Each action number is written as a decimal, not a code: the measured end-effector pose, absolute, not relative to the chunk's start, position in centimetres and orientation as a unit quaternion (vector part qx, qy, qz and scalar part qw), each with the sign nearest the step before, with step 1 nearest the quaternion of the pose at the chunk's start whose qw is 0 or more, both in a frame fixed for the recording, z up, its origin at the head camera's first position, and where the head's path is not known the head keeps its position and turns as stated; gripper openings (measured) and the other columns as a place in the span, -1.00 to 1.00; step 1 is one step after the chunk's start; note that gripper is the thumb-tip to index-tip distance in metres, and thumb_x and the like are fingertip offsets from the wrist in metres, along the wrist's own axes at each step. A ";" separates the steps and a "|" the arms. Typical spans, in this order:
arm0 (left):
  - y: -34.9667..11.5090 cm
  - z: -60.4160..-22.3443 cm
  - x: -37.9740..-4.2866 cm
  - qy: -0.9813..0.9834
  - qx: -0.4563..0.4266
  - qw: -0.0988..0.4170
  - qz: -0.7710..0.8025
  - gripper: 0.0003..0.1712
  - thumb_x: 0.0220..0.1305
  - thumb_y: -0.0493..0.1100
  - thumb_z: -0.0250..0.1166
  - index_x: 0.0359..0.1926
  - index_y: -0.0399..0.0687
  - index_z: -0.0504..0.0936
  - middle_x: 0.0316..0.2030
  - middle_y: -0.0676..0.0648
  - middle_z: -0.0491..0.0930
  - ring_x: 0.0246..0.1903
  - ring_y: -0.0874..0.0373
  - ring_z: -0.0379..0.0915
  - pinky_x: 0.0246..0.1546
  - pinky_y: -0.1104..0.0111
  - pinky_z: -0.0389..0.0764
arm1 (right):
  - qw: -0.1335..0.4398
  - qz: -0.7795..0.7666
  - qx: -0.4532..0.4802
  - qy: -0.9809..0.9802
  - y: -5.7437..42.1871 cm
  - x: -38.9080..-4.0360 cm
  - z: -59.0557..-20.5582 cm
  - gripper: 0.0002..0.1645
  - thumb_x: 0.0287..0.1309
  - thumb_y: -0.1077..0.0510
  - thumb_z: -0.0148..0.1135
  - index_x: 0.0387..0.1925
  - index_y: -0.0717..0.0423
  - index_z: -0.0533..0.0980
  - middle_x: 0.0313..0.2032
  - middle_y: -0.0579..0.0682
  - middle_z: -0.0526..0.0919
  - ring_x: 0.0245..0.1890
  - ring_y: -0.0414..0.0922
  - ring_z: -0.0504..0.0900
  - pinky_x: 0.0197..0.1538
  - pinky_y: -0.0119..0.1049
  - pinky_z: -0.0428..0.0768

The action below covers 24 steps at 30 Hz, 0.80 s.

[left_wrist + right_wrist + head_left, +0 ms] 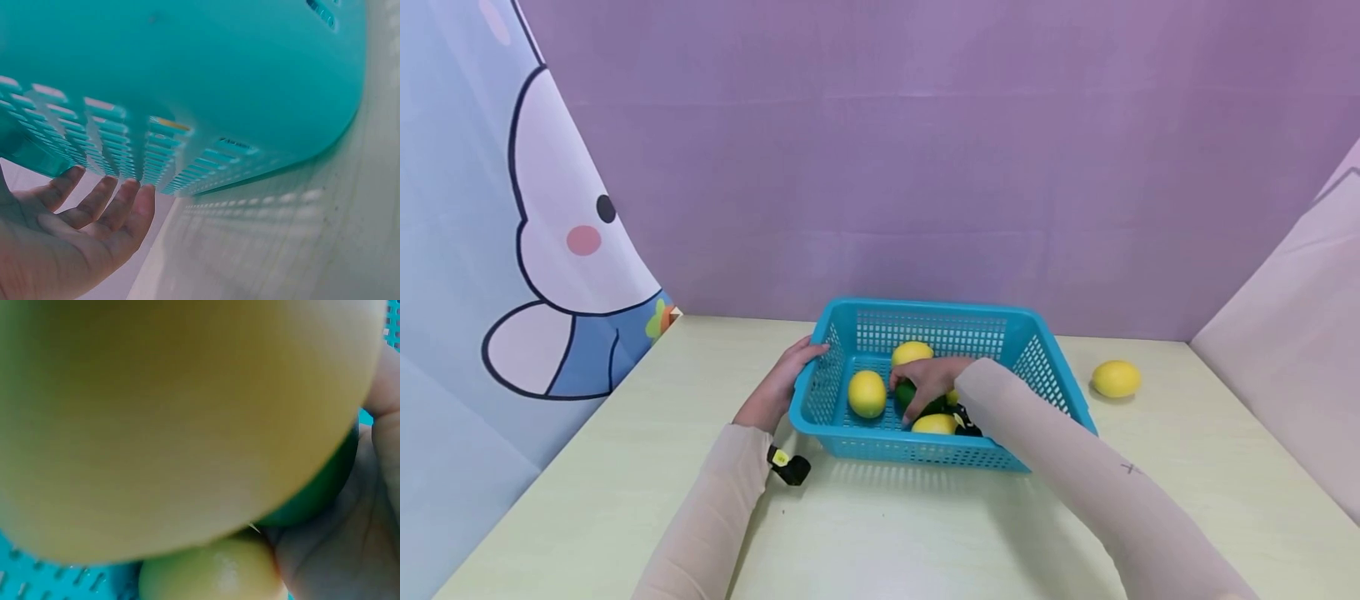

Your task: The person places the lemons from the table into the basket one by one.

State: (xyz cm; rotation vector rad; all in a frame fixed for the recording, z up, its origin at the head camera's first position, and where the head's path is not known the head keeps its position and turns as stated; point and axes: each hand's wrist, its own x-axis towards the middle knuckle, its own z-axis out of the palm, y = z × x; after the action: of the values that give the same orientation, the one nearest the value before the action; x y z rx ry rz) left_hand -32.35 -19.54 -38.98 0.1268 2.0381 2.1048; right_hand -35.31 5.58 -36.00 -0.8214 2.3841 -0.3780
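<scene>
My left hand (786,377) grips the left side of a blue-green plastic basket (925,450); in the left wrist view its fingertips (129,185) touch the slotted outer wall. Inside the basket, my right hand (931,380) holds a dark green, rounded fruit (906,392), partly hidden under the fingers. Yellow lemons lie around it: one lemon (867,394) to the left, another lemon (913,352) behind, and a third lemon (934,424) by the front wall. In the right wrist view, a large blurred yellow fruit (181,437) covers much of the green one (319,494).
One more lemon (1116,379) rests on the pale table (880,542), to the right of the basket. A purple cloth (925,167) hangs behind the table, and a blue cloth with a cartoon figure (580,275) hangs at the left.
</scene>
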 end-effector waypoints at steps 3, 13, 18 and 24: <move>-19.6 -39.0 -32.4 0.693 0.040 0.105 0.712 -0.33 0.44 -0.05 -0.09 0.47 -0.06 -0.05 0.33 -0.31 0.17 0.26 -0.26 0.19 0.16 -0.05 0.36 | 0.290 -0.140 -0.307 0.896 5.6 -35.4 -36.2 -0.26 0.00 -0.02 0.40 0.21 -0.04 0.32 0.12 -0.07 0.38 0.05 -0.12 0.38 0.10 -0.12 0.46; -19.5 -39.2 -32.5 0.691 0.043 0.108 0.713 -0.32 0.44 -0.05 -0.09 0.47 -0.05 -0.07 0.34 -0.31 0.16 0.27 -0.26 0.18 0.17 -0.05 0.35 | 0.285 -0.133 -0.301 0.900 5.6 -35.3 -36.1 -0.27 0.01 -0.03 0.40 0.23 -0.15 0.33 0.21 -0.10 0.34 0.16 -0.10 0.33 0.21 -0.04 0.38; -19.4 -39.3 -32.5 0.692 0.044 0.108 0.712 -0.33 0.44 -0.05 -0.10 0.47 -0.05 -0.07 0.34 -0.31 0.17 0.27 -0.26 0.19 0.16 -0.05 0.36 | 0.283 -0.134 -0.305 0.900 5.8 -35.3 -35.7 -0.26 0.03 -0.02 0.38 0.25 -0.10 0.32 0.26 -0.05 0.32 0.24 -0.07 0.29 0.26 -0.02 0.32; -19.5 -39.2 -32.7 0.695 0.032 0.108 0.710 -0.32 0.43 -0.03 -0.07 0.47 -0.02 -0.05 0.34 -0.28 0.18 0.26 -0.25 0.21 0.14 -0.05 0.38 | 0.279 -0.143 -0.321 0.894 6.3 -35.5 -34.8 -0.30 0.13 0.00 0.30 0.27 0.07 0.29 0.26 0.05 0.34 0.29 0.00 0.27 0.30 -0.06 0.30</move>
State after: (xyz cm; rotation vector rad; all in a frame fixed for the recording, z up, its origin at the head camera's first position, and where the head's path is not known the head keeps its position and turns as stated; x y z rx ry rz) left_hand -32.70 -19.46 -39.17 0.0955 2.0465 2.0888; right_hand -35.52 6.34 -34.77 -0.8616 2.3974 -0.3837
